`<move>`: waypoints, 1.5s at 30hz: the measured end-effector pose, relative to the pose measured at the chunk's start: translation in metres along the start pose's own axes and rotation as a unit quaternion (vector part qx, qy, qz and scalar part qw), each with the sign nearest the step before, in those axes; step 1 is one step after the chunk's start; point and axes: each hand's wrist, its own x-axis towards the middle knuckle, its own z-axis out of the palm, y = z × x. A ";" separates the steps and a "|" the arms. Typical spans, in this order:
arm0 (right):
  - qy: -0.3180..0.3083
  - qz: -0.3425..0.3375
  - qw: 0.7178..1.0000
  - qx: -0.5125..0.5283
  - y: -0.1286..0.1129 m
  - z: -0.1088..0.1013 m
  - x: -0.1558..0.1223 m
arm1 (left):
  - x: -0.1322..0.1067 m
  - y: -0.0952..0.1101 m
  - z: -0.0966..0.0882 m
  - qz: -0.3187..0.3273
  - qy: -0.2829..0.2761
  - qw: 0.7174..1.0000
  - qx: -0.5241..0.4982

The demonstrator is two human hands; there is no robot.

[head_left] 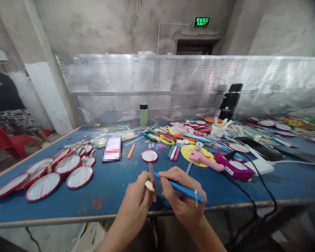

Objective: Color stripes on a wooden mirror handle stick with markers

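Left hand [139,194] pinching a wooden stick [151,168], right hand [185,197] closed round a blue marker [182,190], both over the front of my blue table [107,190].
The stick between my left thumb and fingers is flat, narrow and pale brown, its far end meeting the red rim of a small round mirror [149,156] with pale, whitish glass. A cream pen-like piece [149,185] with an orange-yellow tip sits in that same hand, its other end covered by my grip. My fingers hide part of the stick too. The marker's tip is right at the stick's edge; I can't tell whether they touch, nor whether stick and mirror are joined. Both my forearms are cut off at the bottom.
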 end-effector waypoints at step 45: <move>-0.530 0.093 0.714 -0.448 0.121 -0.027 0.136 | 0.002 -0.004 0.000 -0.025 -0.001 1.000 0.006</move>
